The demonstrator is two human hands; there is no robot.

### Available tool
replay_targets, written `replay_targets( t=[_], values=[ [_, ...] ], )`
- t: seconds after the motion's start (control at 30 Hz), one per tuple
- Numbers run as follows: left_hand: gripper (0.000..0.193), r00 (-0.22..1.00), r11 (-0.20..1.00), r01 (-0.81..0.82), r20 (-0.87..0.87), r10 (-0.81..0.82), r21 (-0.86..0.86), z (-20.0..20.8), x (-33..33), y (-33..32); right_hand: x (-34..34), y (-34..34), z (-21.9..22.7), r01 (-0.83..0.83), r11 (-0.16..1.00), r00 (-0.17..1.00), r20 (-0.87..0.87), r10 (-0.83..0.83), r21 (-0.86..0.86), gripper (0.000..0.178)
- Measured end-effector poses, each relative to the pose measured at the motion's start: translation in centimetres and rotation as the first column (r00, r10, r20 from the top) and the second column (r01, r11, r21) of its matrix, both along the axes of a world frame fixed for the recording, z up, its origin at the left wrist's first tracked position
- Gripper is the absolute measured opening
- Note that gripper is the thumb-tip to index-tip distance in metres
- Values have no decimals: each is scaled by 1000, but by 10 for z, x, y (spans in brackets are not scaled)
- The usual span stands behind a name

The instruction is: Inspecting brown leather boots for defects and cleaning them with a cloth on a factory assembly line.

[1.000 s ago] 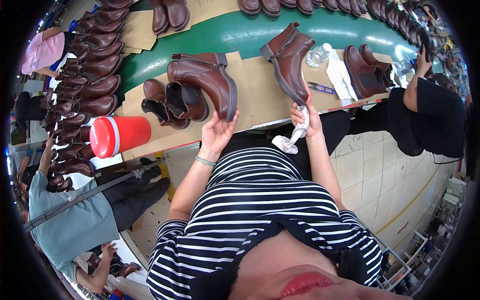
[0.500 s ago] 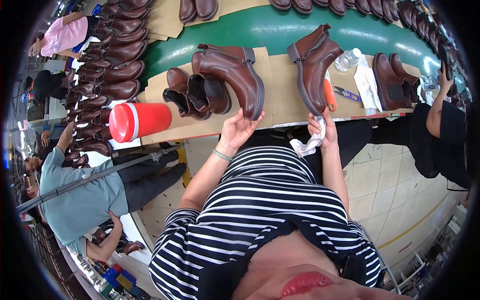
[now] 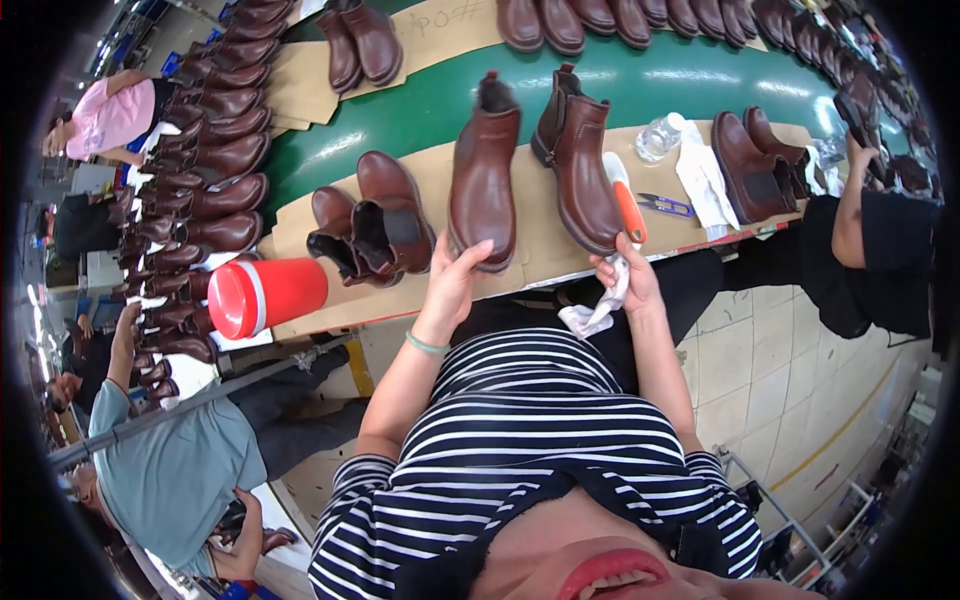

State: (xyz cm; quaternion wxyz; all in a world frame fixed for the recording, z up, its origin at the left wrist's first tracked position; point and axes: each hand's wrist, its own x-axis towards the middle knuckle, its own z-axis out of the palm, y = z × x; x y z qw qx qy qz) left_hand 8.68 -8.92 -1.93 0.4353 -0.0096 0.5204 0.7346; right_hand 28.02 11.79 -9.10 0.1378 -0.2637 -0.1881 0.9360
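Left hand [image 3: 455, 285] clamped on the toe of a brown leather ankle boot [image 3: 484, 190], right hand [image 3: 632, 285] curled round white cloth [image 3: 592, 318] and against the toe of a matching boot [image 3: 588, 180], both over cardboard [image 3: 536, 225] on a green tabletop [image 3: 430, 110].

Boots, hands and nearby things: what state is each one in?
Left boot, gripped at the toe by the left hand
Right boot, toe held by the right hand
White cloth, crumpled in the right hand
Clear bottle, capped
Red jug, lid on
Small scissors, lying on cardboard
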Motion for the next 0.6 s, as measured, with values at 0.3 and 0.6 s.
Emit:
replay_targets(
  t=[0.3,0.6],
  values=[
    [96,592,859,-292,-785,-183,-420,-5,5,17,-16,7,36,-96,961,978,204,43,260,27],
    [100,478,871,-355,-867,-143,-339,-28,6,9,-38,-37,30,-127,922,963,270,25,366,37]
  ],
)
